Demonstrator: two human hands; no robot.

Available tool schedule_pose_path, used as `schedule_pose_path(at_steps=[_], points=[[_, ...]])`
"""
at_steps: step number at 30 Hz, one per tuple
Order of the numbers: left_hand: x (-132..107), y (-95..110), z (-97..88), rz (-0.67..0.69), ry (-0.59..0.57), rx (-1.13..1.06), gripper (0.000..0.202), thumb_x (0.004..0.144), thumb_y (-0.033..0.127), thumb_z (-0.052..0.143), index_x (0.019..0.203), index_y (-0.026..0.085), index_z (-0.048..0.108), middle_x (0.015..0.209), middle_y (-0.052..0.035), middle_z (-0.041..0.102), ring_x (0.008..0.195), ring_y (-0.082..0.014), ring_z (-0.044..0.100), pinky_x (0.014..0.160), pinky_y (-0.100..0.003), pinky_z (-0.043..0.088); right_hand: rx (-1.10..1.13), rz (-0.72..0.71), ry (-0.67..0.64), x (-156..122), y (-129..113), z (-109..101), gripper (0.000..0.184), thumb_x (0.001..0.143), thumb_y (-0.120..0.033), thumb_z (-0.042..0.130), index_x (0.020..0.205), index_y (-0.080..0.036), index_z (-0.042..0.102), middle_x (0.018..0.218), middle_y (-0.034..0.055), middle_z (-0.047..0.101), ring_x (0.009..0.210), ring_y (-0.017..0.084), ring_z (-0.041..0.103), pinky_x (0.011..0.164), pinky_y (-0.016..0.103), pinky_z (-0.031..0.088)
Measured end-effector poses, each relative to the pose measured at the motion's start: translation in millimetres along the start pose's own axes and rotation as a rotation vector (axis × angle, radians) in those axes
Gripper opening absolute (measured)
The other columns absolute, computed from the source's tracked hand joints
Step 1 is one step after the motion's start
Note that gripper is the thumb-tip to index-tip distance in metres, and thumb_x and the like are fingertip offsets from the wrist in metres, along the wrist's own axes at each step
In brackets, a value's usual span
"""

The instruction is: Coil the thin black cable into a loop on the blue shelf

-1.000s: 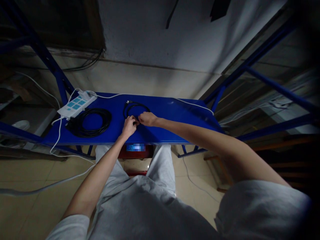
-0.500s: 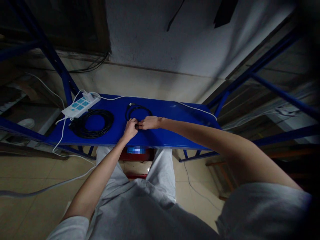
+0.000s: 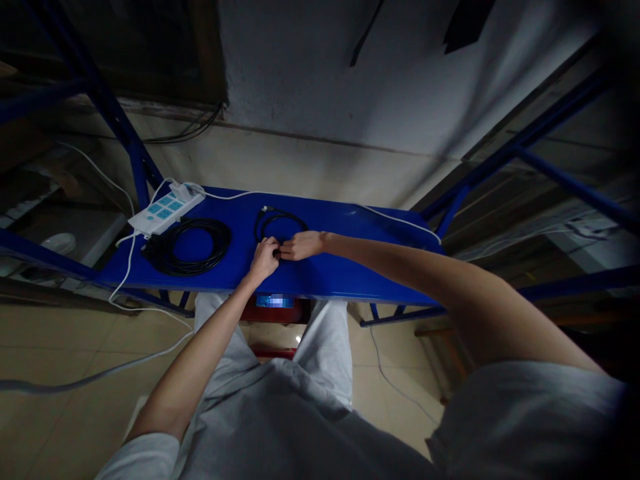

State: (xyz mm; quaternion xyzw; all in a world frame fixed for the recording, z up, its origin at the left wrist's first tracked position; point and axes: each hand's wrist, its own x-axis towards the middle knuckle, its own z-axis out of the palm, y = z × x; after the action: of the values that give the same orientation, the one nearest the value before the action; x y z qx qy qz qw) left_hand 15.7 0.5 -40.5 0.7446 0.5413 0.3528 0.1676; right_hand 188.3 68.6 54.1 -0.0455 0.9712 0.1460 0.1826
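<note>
Two hands meeting over blue shelf point(image 3: 340, 267) in dim room; left hand point(image 3: 265, 257) and right hand point(image 3: 300, 245) both pinching small cable coil point(image 3: 280, 223) at near edge.

Single head-worn view, forward and down over blue table point(image 3: 350, 267), fairly near.

A dim storeroom or workshop: blue steel shelving point(image 3: 125, 143), bare plaster wall point(image 3: 310, 80), loose cables on the tiled floor point(image 3: 60, 347).
</note>
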Motion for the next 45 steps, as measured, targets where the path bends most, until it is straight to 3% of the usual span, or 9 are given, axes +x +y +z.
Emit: schedule_pose_path(at_steps=[11,23,30,34,38,41,45], points=[[0.4,-1.5,2.4,0.007,-0.004,0.0,0.017,0.081,0.005,0.06,0.075,0.02,0.068,0.096,-0.0064,0.064,0.097,-0.0235,0.058,0.09,-0.041,0.049,-0.041,0.091,0.091,-5.9,2.1,21.5,0.035,0.108,-0.017,0.026,0.13,-0.016,0.053,0.117,0.0117,0.061,0.102,0.019,0.059,0.072,0.029,0.048],[0.3,-1.2,1.0,0.004,0.003,-0.008,0.016,0.081,0.006,0.06,0.076,0.02,0.067,0.096,-0.0056,0.065,0.096,-0.0231,0.059,0.088,-0.041,0.049,-0.04,0.116,0.095,-8.0,-4.7,21.9,0.036,0.107,-0.013,0.024,0.128,-0.014,0.053,0.116,0.0126,0.062,0.103,0.019,0.06,0.074,0.03,0.048],[-2.0,8.8,-4.3,0.01,-0.013,0.023,0.004,0.085,0.016,0.066,0.083,0.02,0.068,0.099,-0.0064,0.066,0.098,-0.0245,0.059,0.089,-0.041,0.048,0.218,0.351,0.09,-8.5,-18.8,11.8,0.037,0.101,-0.01,0.04,0.136,-0.015,0.05,0.122,0.0131,0.062,0.104,0.02,0.062,0.072,0.028,0.047],[-2.7,16.1,-6.2,0.008,-0.02,0.09,0.013,0.082,0.029,0.075,0.089,0.02,0.069,0.099,-0.006,0.067,0.1,-0.0262,0.06,0.089,-0.04,0.046,0.413,0.56,0.227,-8.9,-36.4,15.5,0.031,0.101,-0.013,0.043,0.128,-0.016,0.059,0.122,0.0126,0.062,0.107,0.02,0.06,0.079,0.027,0.046],[-1.2,17.7,-6.0,-0.007,-0.02,0.038,0.006,0.084,0.024,0.074,0.082,0.021,0.069,0.096,-0.0035,0.068,0.097,-0.0232,0.062,0.088,-0.037,0.045,0.624,0.772,0.464,-4.4,-53.7,29.3,0.023,0.103,-0.019,0.044,0.111,-0.014,0.065,0.112,0.0117,0.064,0.108,0.02,0.057,0.087,0.027,0.044],[-1.4,17.4,-6.0,-0.001,-0.003,-0.005,0.005,0.086,0.023,0.072,0.081,0.022,0.07,0.096,-0.0031,0.069,0.097,-0.0219,0.064,0.087,-0.036,0.045,0.773,0.88,0.623,2.2,-61.5,40.8,0.017,0.1,-0.021,0.051,0.101,-0.014,0.066,0.102,0.01,0.065,0.098,0.019,0.057,0.086,0.028,0.043],[-3.6,18.8,-6.7,0.009,0.007,-0.005,0.008,0.088,0.024,0.07,0.081,0.022,0.071,0.096,-0.0032,0.069,0.098,-0.0219,0.064,0.087,-0.037,0.044,0.917,0.993,0.727,10.8,-65.1,50.2,0.016,0.097,-0.024,0.056,0.095,-0.014,0.067,0.095,0.008,0.066,0.087,0.018,0.056,0.08,0.027,0.043]])
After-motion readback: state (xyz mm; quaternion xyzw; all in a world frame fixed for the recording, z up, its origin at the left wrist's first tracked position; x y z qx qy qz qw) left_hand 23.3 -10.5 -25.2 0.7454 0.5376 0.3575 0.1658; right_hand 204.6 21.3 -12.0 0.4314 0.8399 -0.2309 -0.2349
